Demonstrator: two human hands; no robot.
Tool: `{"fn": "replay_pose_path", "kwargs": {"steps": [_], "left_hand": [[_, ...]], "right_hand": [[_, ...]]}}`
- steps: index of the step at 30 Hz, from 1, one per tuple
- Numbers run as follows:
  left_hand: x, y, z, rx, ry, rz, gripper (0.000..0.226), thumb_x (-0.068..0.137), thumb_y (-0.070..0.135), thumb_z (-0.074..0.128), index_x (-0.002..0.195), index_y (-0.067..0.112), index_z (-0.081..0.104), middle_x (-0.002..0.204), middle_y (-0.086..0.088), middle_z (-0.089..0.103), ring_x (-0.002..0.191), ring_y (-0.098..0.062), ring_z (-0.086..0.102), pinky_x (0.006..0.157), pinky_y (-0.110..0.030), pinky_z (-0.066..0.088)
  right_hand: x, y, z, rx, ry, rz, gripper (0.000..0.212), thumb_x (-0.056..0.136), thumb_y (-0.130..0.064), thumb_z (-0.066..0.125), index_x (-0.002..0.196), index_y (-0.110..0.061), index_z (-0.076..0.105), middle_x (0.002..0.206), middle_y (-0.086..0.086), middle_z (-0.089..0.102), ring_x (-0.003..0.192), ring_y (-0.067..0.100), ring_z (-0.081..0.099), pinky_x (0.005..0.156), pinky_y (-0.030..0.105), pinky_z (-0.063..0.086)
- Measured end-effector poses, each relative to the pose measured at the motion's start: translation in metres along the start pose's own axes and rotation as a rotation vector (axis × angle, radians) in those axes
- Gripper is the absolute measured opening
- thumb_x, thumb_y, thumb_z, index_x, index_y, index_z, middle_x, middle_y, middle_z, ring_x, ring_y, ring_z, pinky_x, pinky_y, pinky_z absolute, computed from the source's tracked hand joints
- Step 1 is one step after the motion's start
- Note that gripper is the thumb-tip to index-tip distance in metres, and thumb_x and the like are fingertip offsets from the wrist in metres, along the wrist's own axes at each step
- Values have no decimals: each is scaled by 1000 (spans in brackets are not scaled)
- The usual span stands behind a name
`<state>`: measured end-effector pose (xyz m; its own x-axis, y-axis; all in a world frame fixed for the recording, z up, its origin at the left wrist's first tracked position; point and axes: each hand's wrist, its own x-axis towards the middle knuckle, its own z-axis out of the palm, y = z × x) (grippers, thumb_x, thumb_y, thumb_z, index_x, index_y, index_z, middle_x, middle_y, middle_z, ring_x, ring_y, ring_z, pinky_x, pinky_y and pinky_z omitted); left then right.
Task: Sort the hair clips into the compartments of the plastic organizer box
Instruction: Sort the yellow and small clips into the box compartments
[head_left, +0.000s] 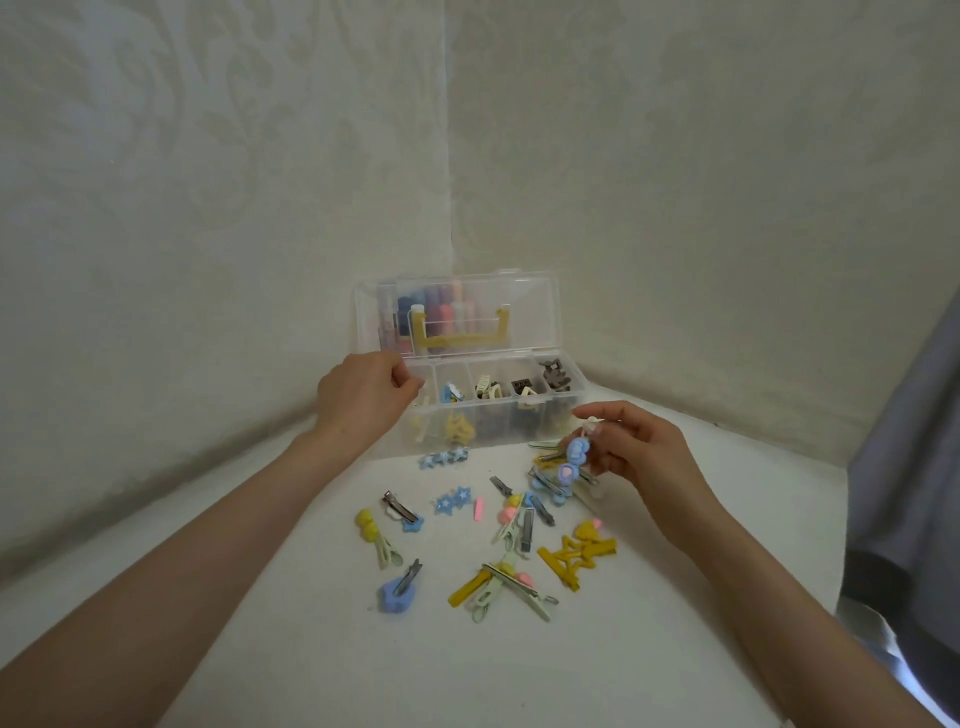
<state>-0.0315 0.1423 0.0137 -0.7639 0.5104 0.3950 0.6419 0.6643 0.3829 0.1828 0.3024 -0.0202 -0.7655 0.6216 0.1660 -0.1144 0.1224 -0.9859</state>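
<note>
Hair clips (498, 540): scattered on the worktop (260, 623), awaiting sorting.
Right hand (639, 457): fingers pinching a blue clip (574, 452), lifted just before the organizer box (488, 402), likely bound for a compartment.
Left hand (363, 395): fingers curled at the box's left end; holding something or steadying, cannot tell.
Lid (530, 312): open, tilted back toward the wall, leaving the partly filled compartments reachable.

The left hand (363, 395) and right hand (644, 457) are bare, and both forearms (753, 587) are bare as far as they show.
</note>
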Motion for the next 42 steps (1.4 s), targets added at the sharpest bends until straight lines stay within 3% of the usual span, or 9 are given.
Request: {"fn": "replay_pose_path", "kwargs": {"steps": [3,7,16,25,30,34,37,39,42], "left_hand": [[-5,5,-1,-3,1,43,32,87,42,56,66,19,51,71,3,59,73,-20,56,59,-27,33],[-19,24,-5,-46,57,171,34,88,42,55,61,23,46,57,10,47,57,-9,45,50,-23,29],[-54,58,17,-325,-311,451,28,80,46,63,98,25,58,77,17,56,73,-4,52,66,-24,43],[-61,60,22,-356,-221,437,7,85,31,62,83,25,62,70,16,56,70,-7,51,64,-27,42],[-53,41,11,-432,-66,320,3,86,26,62,85,24,63,76,9,62,73,-10,56,68,-25,46],[-43,21,-4,-485,61,240,2,85,22,63,83,21,63,73,10,62,67,-3,51,60,-8,35],[-33,6,-12,-527,135,167,7,83,19,65,79,23,62,71,10,64,63,-4,50,58,-6,36],[-25,-3,-14,-534,163,111,6,83,19,65,78,21,62,72,5,66,67,-10,54,61,-10,39],[-16,-16,-15,-504,203,23,7,83,24,65,80,18,64,76,-3,68,74,-21,61,72,-34,48]], "right_hand": [[0,0,0,63,-26,14,19,90,-1,52,95,-9,68,93,20,71,82,26,65,67,24,53],[1,0,0,109,-41,23,17,89,1,54,95,-6,69,91,18,72,77,24,67,67,23,55],[-1,-3,0,171,-34,11,12,83,1,61,91,-5,68,87,19,71,73,28,69,72,28,58],[-1,-3,1,133,-31,-43,19,81,6,62,93,-9,65,81,9,72,74,25,70,70,28,58],[-3,9,2,-409,90,-86,23,78,-6,66,82,-28,67,73,-11,62,55,4,53,54,24,46],[-2,16,3,-891,0,-99,14,81,-24,66,87,-36,66,84,-14,55,79,7,50,64,21,37],[-2,15,3,-979,-43,-110,16,86,-30,62,100,-37,66,90,-12,51,86,8,47,69,23,33],[-2,14,5,-1021,-58,-122,17,88,-33,59,103,-38,65,91,-11,49,86,9,48,68,23,33],[-4,14,9,-1036,-72,-128,13,89,-33,57,100,-37,65,92,-11,48,86,8,48,68,21,34]]}}
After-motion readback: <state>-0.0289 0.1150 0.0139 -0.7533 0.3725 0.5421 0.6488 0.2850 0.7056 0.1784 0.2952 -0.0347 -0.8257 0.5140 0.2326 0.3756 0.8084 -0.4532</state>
